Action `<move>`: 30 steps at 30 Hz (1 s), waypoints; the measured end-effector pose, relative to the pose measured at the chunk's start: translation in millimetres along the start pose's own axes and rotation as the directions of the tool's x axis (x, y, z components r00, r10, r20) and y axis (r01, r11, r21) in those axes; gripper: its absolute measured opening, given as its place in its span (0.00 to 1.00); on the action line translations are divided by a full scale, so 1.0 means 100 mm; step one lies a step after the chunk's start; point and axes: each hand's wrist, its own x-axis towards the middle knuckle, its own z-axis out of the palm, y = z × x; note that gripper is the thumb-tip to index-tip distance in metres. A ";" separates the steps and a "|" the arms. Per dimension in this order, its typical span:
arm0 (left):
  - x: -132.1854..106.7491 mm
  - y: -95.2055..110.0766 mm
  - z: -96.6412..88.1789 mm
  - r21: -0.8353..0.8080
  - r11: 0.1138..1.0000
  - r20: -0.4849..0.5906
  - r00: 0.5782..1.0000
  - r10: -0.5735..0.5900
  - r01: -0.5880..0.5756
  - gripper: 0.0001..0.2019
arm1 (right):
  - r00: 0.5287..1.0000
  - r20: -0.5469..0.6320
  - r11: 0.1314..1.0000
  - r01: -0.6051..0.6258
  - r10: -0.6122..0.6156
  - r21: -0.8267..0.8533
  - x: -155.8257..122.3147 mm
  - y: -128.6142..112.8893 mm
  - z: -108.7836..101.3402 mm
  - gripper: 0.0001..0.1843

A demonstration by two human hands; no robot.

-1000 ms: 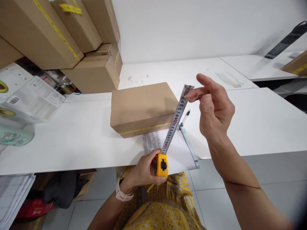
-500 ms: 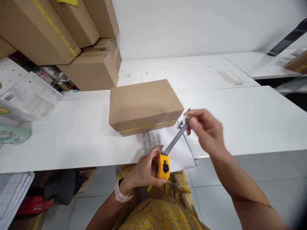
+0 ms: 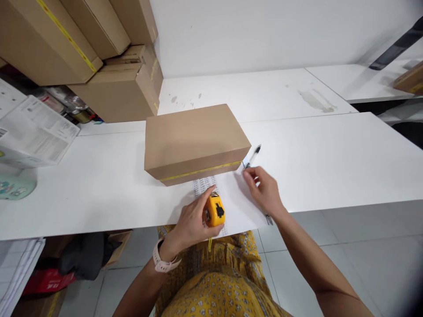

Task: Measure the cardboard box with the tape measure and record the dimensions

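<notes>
My left hand (image 3: 193, 219) is closed round a yellow tape measure (image 3: 214, 211) at the near edge of the white table (image 3: 330, 163); no blade shows out of it. My right hand (image 3: 264, 190) rests low on a white printed sheet (image 3: 231, 202), fingers loosely curled and reaching toward a pen (image 3: 253, 156) that lies just beyond the fingertips. Whether it touches the pen I cannot tell. A closed brown cardboard box (image 3: 194, 140) with a yellow tape line stands right behind both hands.
Stacked cardboard boxes (image 3: 109, 57) fill the back left. A white printed carton (image 3: 33, 132) and a pale green container (image 3: 15, 187) sit at the left edge. A second white table (image 3: 357, 83) stands at the right.
The steel blade, held out by my right hand a second ago, has run back into the case. My right hand dropped to the paper; my left hand brought the case onto the table edge.
</notes>
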 end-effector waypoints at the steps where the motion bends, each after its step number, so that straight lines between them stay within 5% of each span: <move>1: 0.03 0.02 -0.04 0.123 0.992 -0.039 0.999 -0.009 0.014 0.44 | 0.997 -0.048 0.994 -0.062 0.058 -0.088 0.10 0.08 -0.02 0.13; 7: 0.27 0.13 -0.25 0.550 0.816 -0.062 0.983 -0.172 0.178 0.32 | 0.958 0.066 0.865 -0.220 0.278 -0.450 0.59 0.23 0.01 0.26; 13: 0.54 0.04 -0.25 0.672 0.739 0.000 0.998 -0.056 0.042 0.30 | 0.944 0.163 0.819 -0.154 0.288 -0.553 0.65 0.13 0.08 0.24; 17: 0.76 0.01 -0.22 0.705 0.709 0.070 0.994 -0.084 0.010 0.36 | 0.955 0.162 0.839 -0.128 0.248 -0.529 0.61 0.21 0.10 0.25; 20: 0.92 0.04 -0.20 0.712 0.699 0.196 0.974 -0.109 -0.065 0.36 | 0.982 0.085 0.929 -0.132 0.172 -0.347 0.58 0.33 0.09 0.24; 23: 1.05 0.07 -0.20 0.693 0.701 0.302 0.951 -0.070 -0.169 0.33 | 0.981 -0.089 0.979 -0.165 0.175 0.117 0.56 0.44 0.05 0.22; 26: 1.15 0.08 -0.24 0.660 0.725 0.356 0.932 -0.073 -0.195 0.34 | 0.958 -0.187 0.826 -0.079 0.217 0.559 0.58 0.47 -0.02 0.20; 30: 1.29 0.11 -0.34 0.634 0.737 0.452 0.886 -0.104 -0.237 0.38 | 0.948 -0.242 0.691 0.035 0.205 0.722 0.60 0.41 -0.11 0.17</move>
